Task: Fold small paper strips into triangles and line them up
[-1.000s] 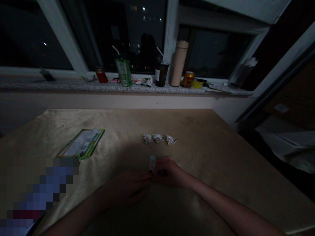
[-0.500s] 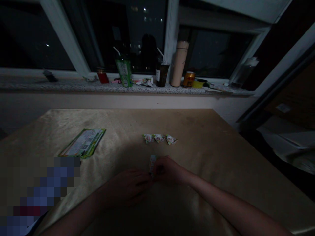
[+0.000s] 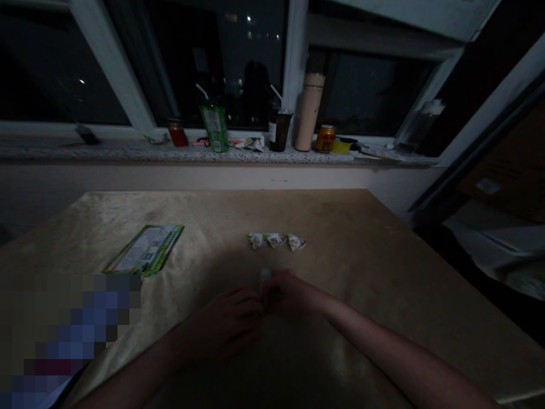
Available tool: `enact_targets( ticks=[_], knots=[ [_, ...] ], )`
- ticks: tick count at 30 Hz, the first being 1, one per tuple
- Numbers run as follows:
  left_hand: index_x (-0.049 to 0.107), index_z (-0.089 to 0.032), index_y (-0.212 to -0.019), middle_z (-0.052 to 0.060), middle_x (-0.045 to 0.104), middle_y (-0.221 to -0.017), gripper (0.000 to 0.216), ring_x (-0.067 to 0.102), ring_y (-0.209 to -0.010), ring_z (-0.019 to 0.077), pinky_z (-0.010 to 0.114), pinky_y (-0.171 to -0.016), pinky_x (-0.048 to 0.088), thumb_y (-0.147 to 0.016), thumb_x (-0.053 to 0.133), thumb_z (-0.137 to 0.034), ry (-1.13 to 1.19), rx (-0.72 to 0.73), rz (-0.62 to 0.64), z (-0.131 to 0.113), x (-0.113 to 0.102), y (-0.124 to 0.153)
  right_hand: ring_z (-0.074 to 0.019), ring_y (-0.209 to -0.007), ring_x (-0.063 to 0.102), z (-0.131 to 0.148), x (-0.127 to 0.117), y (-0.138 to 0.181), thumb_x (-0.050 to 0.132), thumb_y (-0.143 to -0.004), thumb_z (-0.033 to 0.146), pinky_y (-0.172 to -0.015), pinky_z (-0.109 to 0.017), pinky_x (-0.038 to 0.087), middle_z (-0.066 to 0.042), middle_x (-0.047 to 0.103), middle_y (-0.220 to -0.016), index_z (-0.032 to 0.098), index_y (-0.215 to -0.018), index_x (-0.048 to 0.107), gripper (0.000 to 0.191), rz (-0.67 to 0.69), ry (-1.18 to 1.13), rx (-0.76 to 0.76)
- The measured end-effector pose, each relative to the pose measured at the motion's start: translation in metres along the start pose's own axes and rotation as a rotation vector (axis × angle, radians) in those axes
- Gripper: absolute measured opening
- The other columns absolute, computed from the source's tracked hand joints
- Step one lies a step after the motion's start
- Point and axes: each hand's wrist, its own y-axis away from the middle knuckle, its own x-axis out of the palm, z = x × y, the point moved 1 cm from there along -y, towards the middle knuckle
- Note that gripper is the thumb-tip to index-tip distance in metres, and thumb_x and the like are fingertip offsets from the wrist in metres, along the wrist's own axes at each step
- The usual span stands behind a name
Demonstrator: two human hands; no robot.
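A small, pale, narrow strip of printed wrapper (image 3: 264, 275) stands out between my hands over the table, its lower part hidden by fingers. My right hand (image 3: 284, 291) is closed on the strip from the right, thumb and fingers pinched. From the left, my left hand (image 3: 236, 315) meets it with its fingertips at the strip's lower end; the light there is dim. Beyond my hands, three small triangular folded packets (image 3: 276, 240) lie in a row, white and green with print.
A flat green printed bag (image 3: 147, 250) lies on the cloth-covered table (image 3: 361, 255) at left, beside a pixelated area. Along the windowsill stand a green cup (image 3: 215, 128), a dark cup (image 3: 280, 130), a pink thermos (image 3: 310, 113), an orange can (image 3: 326, 139) and a red jar (image 3: 177, 133).
The right fingers have closed in over the strip, so less of it shows. My left hand has shifted up slightly. The triangular packets stay where they were.
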Motion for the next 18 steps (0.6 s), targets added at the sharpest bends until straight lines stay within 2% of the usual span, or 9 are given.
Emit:
enact_targets(
  ticks=[6, 13, 16, 18],
  knots=[
    [0.059, -0.022, -0.104, 0.004, 0.063, -0.101, 0.017, 0.051, -0.106, 0.0214, 0.037, -0.096, 0.035, -0.091, 0.048, -0.022, -0.011, -0.012, -0.020, -0.003, -0.001, -0.001, -0.0086, -0.059, 0.055, 0.002, -0.010, -0.006, 0.068, -0.064, 0.008, -0.056, -0.017, 0.041, 0.005, 0.061, -0.064, 0.016, -0.075, 0.067, 0.013, 0.128, -0.062, 0.022],
    [0.060, -0.021, -0.104, 0.004, 0.065, -0.101, 0.019, 0.053, -0.106, 0.0209, 0.036, -0.098, 0.037, -0.090, 0.048, -0.021, -0.051, 0.004, -0.035, -0.002, 0.006, 0.000, -0.0098, -0.061, 0.054, 0.001, -0.009, -0.008, 0.072, -0.062, 0.010, -0.056, -0.018, 0.040, 0.005, 0.059, -0.063, 0.015, -0.075, 0.067, 0.014, 0.133, -0.033, 0.052],
    [0.056, -0.020, -0.117, 0.007, 0.062, -0.118, 0.030, 0.048, -0.118, 0.0226, 0.038, -0.104, 0.034, -0.089, 0.049, -0.020, -0.052, 0.064, -0.060, 0.000, 0.004, 0.000, -0.0103, -0.064, 0.054, 0.000, -0.007, 0.002, 0.072, -0.067, 0.014, -0.057, -0.019, 0.042, 0.004, 0.060, -0.070, 0.015, -0.085, 0.067, 0.018, 0.056, -0.190, 0.025],
    [0.050, -0.017, -0.127, 0.010, 0.051, -0.135, 0.040, 0.038, -0.130, 0.0250, 0.041, -0.109, 0.029, -0.088, 0.049, -0.023, -0.075, 0.107, -0.022, 0.001, 0.002, 0.000, -0.0121, -0.068, 0.055, -0.002, -0.008, 0.012, 0.073, -0.069, 0.021, -0.059, -0.021, 0.044, 0.001, 0.061, -0.076, 0.016, -0.092, 0.066, 0.024, -0.171, -0.213, 0.014]
  ],
)
